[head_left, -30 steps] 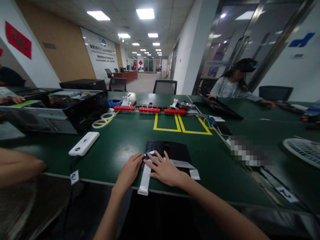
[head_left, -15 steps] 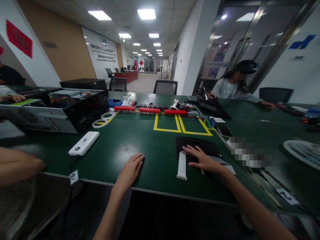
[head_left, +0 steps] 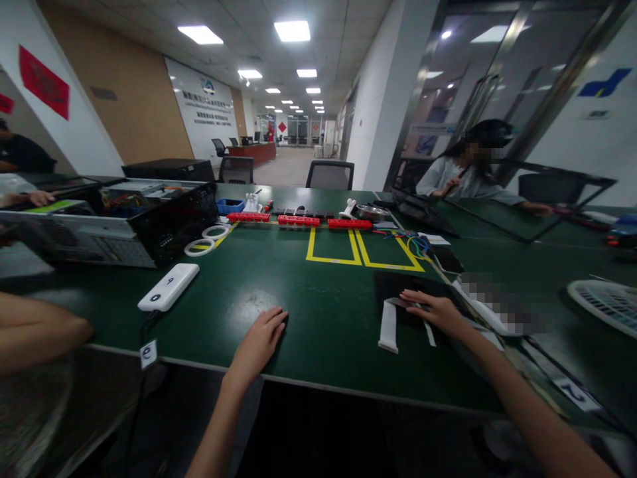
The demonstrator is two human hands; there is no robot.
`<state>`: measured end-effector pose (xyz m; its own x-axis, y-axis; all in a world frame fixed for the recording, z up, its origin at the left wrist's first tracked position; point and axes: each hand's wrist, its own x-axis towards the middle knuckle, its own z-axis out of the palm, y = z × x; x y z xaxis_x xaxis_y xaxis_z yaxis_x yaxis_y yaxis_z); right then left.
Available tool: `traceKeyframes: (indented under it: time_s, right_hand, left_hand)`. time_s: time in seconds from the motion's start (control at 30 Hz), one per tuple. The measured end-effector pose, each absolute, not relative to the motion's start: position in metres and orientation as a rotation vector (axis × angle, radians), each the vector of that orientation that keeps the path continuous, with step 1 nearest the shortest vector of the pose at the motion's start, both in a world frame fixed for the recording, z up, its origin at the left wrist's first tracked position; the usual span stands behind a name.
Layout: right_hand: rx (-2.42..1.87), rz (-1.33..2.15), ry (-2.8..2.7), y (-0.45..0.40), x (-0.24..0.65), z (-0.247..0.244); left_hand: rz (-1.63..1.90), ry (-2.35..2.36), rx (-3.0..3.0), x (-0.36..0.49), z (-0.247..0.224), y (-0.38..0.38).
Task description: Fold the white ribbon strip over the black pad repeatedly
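Observation:
My left hand (head_left: 259, 337) lies palm down on the green table, its fingers stretched out with nothing in them. To its right, my right hand (head_left: 438, 313) rests with extended fingers on a flat black panel (head_left: 391, 284). A white ribbon cable (head_left: 389, 326) hangs over the panel's near edge, its connector on the table top. The fingertips touch the cable's upper end. Another narrow white strip (head_left: 430, 334) shows below the palm. Part of the panel is hidden under my hand and forearm.
An open computer case (head_left: 99, 229) stands at left, near a white power bank (head_left: 169, 287) on a cable. Red power strips (head_left: 298, 220) line the back, behind yellow tape outlines (head_left: 333, 260). A phone (head_left: 448, 260) lies at right. Across the table, a co-worker (head_left: 468, 159) holds a thin black frame (head_left: 517, 234).
My right hand has moved right, and the black panel and ribbon cable have shifted with it. My left hand stays put. The co-worker's black frame has swung out to the right.

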<state>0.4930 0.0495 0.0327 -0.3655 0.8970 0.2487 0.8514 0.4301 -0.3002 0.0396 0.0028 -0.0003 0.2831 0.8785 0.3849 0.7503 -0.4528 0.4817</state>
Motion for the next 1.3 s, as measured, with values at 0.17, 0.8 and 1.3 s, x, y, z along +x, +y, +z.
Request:
traceKeyframes:
  time_s: [0.17,0.8,1.3]
  right_hand:
    - [-1.539,-0.326,-2.225,0.045,0.497,0.027]
    - [-1.977,-0.923,-1.898,0.033,0.544,0.057]
    - [-1.872,-0.288,-2.402,0.041,0.432,0.023]
  left_hand:
    - [0.909,1.533,2.347,0.04,-0.002,0.004]
    - [0.902,1.546,2.349,0.041,0.001,0.002]
    - [0.897,1.547,2.375,0.041,-0.001,0.002]
